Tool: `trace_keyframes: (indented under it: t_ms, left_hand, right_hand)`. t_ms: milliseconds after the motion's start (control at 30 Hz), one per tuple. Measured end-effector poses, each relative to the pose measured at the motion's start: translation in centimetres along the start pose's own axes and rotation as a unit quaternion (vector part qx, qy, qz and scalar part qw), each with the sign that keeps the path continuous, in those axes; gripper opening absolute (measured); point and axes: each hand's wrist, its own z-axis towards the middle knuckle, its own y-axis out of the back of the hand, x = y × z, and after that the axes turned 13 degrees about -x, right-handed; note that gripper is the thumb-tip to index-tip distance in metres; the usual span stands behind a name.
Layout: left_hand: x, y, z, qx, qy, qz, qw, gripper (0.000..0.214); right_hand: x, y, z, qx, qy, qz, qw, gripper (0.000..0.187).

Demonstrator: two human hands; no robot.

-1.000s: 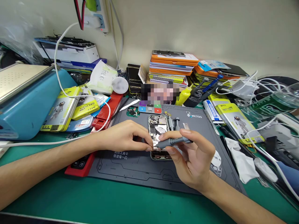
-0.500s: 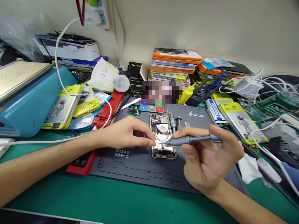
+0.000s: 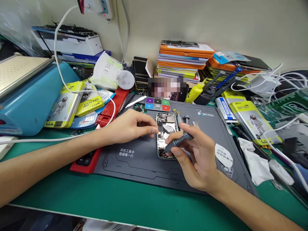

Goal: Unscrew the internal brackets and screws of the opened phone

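An opened phone (image 3: 169, 118) lies on the dark grey work mat (image 3: 144, 173), its circuit boards and inner parts exposed. My left hand (image 3: 133, 126) is at the phone's upper left edge, thumb and forefinger pinched together; whatever they hold is too small to make out. Between the thumb and fingers of my right hand (image 3: 201, 157) is a grey screwdriver (image 3: 176, 142), slanted down to the left over the phone's lower part. Its tip cannot be seen clearly. Two more grey tools stand just right of the phone, one a screwdriver-like piece (image 3: 186, 118) with a flat cap.
Behind the phone sits a coloured magnetic tray (image 3: 157, 105). A yellow bottle (image 3: 195, 92) and a tool holder (image 3: 208, 95) stand at the back. Battery boxes (image 3: 256, 123) lie right, a red clamp-like device (image 3: 83, 162) left. A white cable (image 3: 48, 140) passes behind my left forearm.
My right hand has moved left and lower, tilting the screwdriver more steeply over the phone. My left hand has shifted slightly up along the phone's edge. The camera view has shifted a little.
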Motion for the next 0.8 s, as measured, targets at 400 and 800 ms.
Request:
trace_keyframes:
  t_ms: [400, 800]
  left_hand:
    - [0.36, 0.03, 0.23, -0.006, 0.038, -0.036, 0.999, 0.022]
    - [0.19, -0.10, 0.28, -0.005, 0.049, -0.028, 0.998, 0.023]
  right_hand:
    - [-0.14, 0.00, 0.01, 0.028, 0.005, 0.004, 1.000, 0.065]
    - [-0.31, 0.36, -0.06, 0.044, 0.020, -0.036, 0.998, 0.070]
